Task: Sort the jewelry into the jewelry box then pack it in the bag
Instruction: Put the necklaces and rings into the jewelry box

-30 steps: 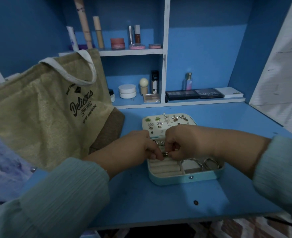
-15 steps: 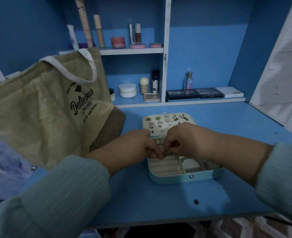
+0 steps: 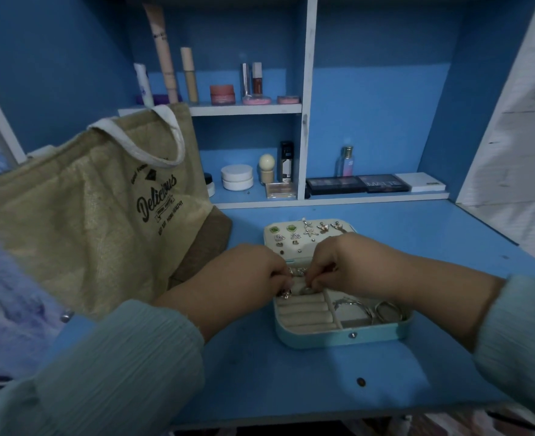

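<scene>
Both hands have barely shifted, left hand (image 3: 244, 278) and right hand (image 3: 341, 265) still curled at frame centre, each grip pinching small metal rings (image 3: 307, 290) over the padded ring rolls of the open pale-blue hinged jewelry box (image 3: 338, 336) on the blue table (image 3: 291, 388). Sorting appears under way; seating a ring calls for pressing it between soft rolls. Packing awaits the coarse tan jute bag (image 3: 80, 221), upper left.

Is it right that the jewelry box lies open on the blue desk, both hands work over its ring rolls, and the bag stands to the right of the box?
Not quite. The head view shows the bag to the left of the jewelry box, not the right. The rest holds: the box lies open on the blue desk, and the left hand and right hand work over its ring rolls.
</scene>
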### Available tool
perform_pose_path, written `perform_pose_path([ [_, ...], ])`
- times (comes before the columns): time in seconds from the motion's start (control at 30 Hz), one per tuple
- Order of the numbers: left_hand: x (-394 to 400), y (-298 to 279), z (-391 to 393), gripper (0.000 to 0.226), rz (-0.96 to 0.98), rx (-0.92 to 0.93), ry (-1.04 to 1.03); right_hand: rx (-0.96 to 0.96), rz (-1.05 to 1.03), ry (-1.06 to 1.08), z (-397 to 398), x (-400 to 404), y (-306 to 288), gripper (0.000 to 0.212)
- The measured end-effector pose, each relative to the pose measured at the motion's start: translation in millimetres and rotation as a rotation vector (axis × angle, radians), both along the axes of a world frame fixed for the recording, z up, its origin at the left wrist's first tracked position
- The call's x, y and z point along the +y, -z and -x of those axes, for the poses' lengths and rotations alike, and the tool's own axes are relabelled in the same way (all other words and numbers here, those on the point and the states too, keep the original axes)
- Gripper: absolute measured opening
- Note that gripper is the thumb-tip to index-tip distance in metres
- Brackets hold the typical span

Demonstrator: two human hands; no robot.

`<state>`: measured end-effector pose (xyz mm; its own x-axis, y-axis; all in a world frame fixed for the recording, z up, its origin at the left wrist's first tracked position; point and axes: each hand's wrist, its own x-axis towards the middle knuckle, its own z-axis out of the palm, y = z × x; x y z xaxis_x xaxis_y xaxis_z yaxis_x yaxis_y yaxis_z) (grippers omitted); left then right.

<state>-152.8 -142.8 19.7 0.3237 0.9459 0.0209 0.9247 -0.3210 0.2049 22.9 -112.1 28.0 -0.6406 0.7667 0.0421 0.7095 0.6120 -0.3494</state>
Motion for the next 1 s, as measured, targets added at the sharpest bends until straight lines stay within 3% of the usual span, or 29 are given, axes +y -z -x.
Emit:
perform_pose_path([
  [0.17, 5.0, -7.8, -13.0, 0.026, -0.052, 0.080, 0.031, 0.022, 0.017, 0.059, -24.1, 3.7, -6.5, 0.008],
  [0.4, 27.5, -19.8, -71.3, 0.024, 0.003, 0.011, 0.181, -0.314, 0.136, 0.186, -83.6, 4.1, -33.1, 0.013],
  [0.6, 54.5, -23.1, -140.7, 0.025, 0.119, 0.109, 0.294, -0.539, 0.141, 0.338, -144.9, 1.7, -41.5, 0.012],
  [1.0, 86.6, -3.6, -225.2, 0.035, 0.088, 0.123, 0.441, -0.360, 0.157, 0.505, -222.9, -7.9, -11.9, 0.020],
])
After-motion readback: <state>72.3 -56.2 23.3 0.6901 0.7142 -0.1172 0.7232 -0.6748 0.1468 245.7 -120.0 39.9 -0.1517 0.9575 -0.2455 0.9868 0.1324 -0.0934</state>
